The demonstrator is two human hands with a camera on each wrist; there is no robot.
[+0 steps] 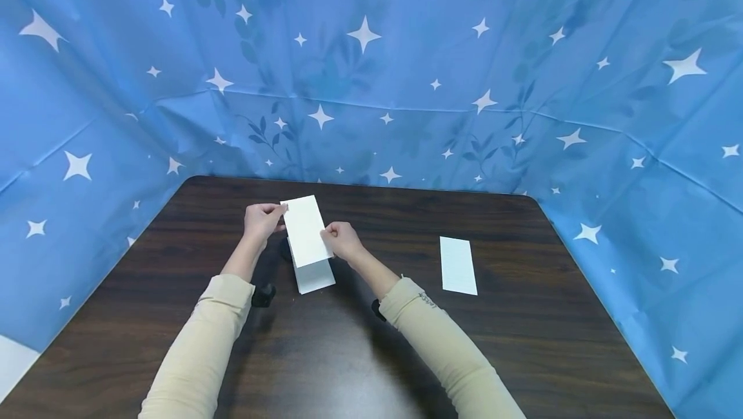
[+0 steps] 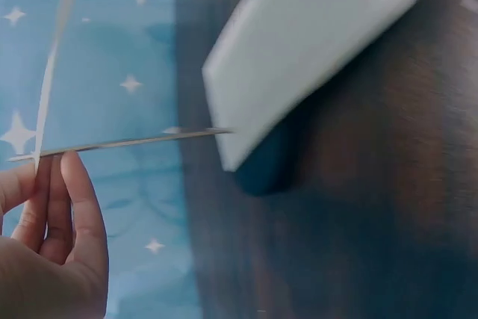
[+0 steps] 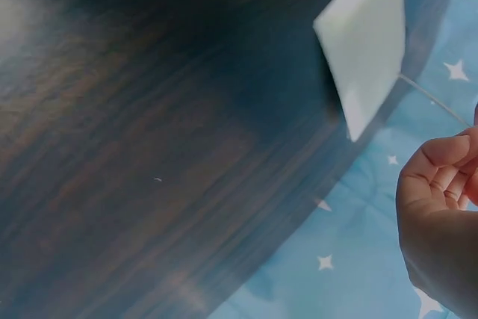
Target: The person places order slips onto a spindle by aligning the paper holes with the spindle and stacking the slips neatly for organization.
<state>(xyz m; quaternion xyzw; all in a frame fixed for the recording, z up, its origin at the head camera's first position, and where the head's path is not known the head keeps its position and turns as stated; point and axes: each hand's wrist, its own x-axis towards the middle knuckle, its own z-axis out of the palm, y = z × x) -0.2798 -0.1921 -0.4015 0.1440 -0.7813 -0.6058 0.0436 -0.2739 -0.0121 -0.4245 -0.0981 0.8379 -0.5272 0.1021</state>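
Note:
A white sheet of paper [image 1: 304, 231] is held up over the table between two hands. My left hand [image 1: 262, 220] pinches its left edge near the top, thumb in front. On the opposite edge, lower down, my right hand [image 1: 344, 240] pinches it between thumb and curled fingers. Edge-on, the paper [image 2: 49, 84] looks like a thin strip in the left wrist view. Beneath it lies a thick white pad or folded stack of paper [image 1: 315, 277], partly hidden by the held sheet. That stack rests against a dark rounded object [image 2: 269, 162].
Another white paper [image 1: 458, 265], faintly lined, lies flat to the right on the dark wooden table [image 1: 534, 316]. A blue curtain with white stars [image 1: 371, 71] hangs behind the table and along its sides. Dark bands [image 1: 264, 295] sit at the wrists.

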